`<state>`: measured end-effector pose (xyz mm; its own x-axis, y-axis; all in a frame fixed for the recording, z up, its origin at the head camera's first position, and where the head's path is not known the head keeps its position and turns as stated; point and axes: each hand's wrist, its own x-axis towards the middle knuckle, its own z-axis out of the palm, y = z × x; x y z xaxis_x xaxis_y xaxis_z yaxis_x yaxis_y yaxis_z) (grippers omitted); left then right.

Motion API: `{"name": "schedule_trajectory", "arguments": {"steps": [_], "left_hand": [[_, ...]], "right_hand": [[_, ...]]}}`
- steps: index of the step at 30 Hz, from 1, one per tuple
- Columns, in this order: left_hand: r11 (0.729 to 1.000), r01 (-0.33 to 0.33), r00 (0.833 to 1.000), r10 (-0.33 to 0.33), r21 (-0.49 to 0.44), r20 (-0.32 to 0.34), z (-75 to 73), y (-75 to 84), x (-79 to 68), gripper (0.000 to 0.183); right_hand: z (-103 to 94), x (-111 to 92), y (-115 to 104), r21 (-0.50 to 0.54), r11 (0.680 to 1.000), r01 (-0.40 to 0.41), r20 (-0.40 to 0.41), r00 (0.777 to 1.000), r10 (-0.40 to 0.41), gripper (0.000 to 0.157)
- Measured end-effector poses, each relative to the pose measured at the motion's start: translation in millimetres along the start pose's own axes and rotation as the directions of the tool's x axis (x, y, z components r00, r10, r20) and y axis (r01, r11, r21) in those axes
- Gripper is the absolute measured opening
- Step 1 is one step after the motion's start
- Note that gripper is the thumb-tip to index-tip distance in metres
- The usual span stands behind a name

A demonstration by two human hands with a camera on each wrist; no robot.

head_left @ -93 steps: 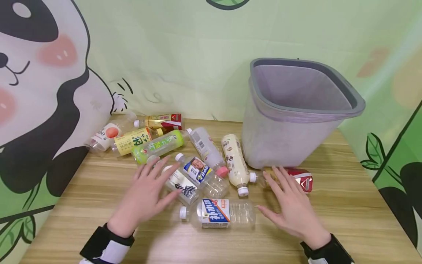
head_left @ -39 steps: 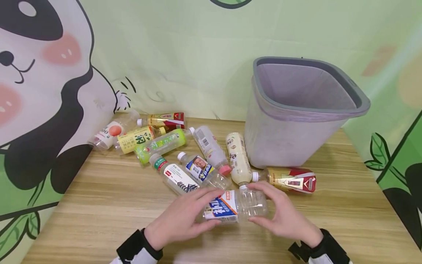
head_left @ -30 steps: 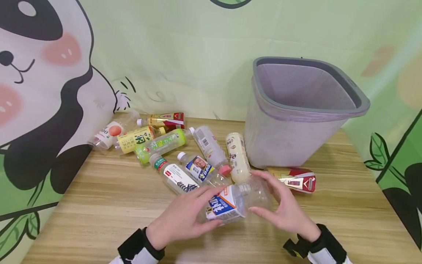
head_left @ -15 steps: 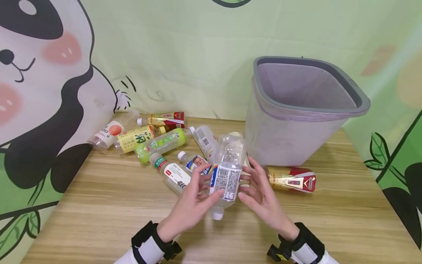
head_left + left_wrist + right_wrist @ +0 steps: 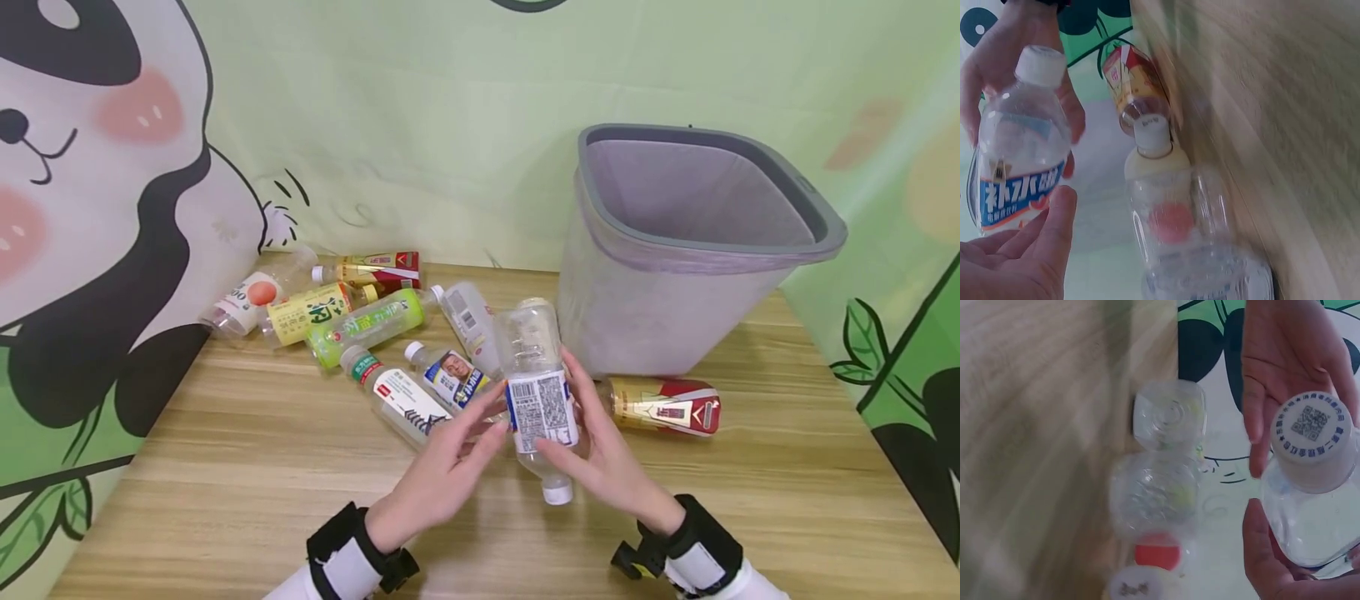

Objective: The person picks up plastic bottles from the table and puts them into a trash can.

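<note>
A clear plastic bottle (image 5: 538,404) with a blue and white label is held above the table, its white cap pointing down toward the person. My right hand (image 5: 611,458) grips it at the right side, thumb across the label and fingers partly hidden behind. At its left, my left hand (image 5: 435,479) has loosely bent fingers close to the label's edge; contact is unclear. Its spread palm shows in the right wrist view. The left wrist view shows the blue lettering on the bottle (image 5: 1022,194). Behind it, a cream-coloured bottle (image 5: 538,310) is mostly hidden.
A grey bin (image 5: 637,317) with a liner stands at the back right. A red and gold bottle (image 5: 663,407) lies before it. Several bottles lie to the left, including a green one (image 5: 367,327), a yellow-labelled one (image 5: 307,315) and a white-labelled one (image 5: 401,400).
Both hands came down to the blue-labelled bottle, lifted it off the table and turned it cap toward the person. Over the last half second it shifted right, and the left hand's grip loosened.
</note>
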<state>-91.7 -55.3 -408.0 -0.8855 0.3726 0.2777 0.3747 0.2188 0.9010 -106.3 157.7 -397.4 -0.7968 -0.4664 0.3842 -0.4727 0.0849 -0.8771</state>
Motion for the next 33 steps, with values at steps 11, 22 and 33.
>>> {"name": "schedule_trajectory", "arguments": {"steps": [11, 22, 33], "left_hand": [[0.904, -0.163, 0.980, 0.195, 0.396, -0.042, -18.0, -3.5, 20.5, 0.049], [0.864, -0.164, 0.969, 0.232, 0.476, -0.088, -23.3, -1.0, 30.6, 0.049], [0.870, -0.152, 0.973, 0.214, 0.469, -0.083, -21.1, -4.8, 31.6, 0.050]], "right_hand": [[-24.9, 28.5, -28.0, -0.293, 0.956, 0.026, -0.082, 0.995, -0.053, 0.072], [-46.5, 65.9, -73.6, -0.318, 0.946, 0.059, -0.135, 0.985, -0.107, 0.065], [-75.8, 98.5, -122.8, 0.136, 0.987, 0.089, -0.320, 0.946, -0.042, 0.049]]}}
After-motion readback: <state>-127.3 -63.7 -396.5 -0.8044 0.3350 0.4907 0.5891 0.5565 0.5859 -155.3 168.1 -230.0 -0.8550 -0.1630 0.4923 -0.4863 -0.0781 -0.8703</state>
